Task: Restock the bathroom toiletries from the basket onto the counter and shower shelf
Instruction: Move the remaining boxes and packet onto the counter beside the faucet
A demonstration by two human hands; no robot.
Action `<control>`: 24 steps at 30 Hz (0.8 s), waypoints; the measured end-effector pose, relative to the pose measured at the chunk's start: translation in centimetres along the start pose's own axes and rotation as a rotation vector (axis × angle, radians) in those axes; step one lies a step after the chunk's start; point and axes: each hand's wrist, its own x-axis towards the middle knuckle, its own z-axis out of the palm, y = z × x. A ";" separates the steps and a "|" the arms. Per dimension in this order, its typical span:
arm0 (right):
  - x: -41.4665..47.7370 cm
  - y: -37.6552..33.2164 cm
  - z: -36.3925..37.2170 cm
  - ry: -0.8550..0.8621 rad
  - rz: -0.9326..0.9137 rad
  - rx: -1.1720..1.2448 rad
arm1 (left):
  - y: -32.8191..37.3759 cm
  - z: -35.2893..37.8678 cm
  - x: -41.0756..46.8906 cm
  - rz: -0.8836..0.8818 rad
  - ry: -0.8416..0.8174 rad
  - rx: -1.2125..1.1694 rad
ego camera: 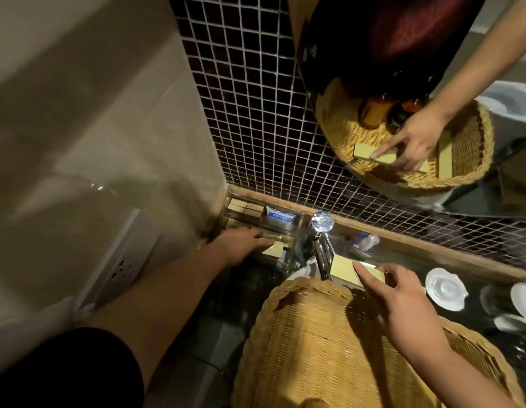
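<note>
A woven wicker basket (329,348) stands on the dark counter at the bottom centre. My right hand (403,301) reaches over its far end, fingers curled over a flat yellow box (342,265) near the tap. My left hand (241,245) stretches to a clear tray (297,222) in the corner, fingertips closed on a small yellow box (275,251) at the tray's front. Several similar small boxes (245,209) and a blue-and-white packet (280,219) sit in that tray. The mirror (506,184) shows amber bottles (373,111) in the basket, under my arm.
A chrome tap (322,231) rises between the tray and the basket. Small plastic bottles (366,241) lie behind it against the mosaic tile wall (255,113). White dishes (445,290) stand at the right. A wall socket (123,269) is on the left wall.
</note>
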 end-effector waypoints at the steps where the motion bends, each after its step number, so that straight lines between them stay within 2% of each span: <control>1: 0.2 -0.2 0.0 -0.001 -0.004 0.000 | -0.1 0.0 0.1 -0.003 -0.007 -0.003; 8: 1.0 -1.5 0.5 0.001 -0.047 0.020 | 0.1 0.0 -0.1 0.041 0.046 0.021; 16: 1.3 -1.8 0.6 0.008 -0.035 0.077 | -0.1 3.2 -1.1 0.049 0.044 -0.003; 19: 1.2 -1.7 0.5 0.003 -0.031 0.062 | 0.3 5.0 -1.7 0.042 0.010 0.010; 24: 1.2 -1.0 0.5 0.003 -0.044 0.036 | 1.0 6.2 -1.9 -0.020 0.046 0.047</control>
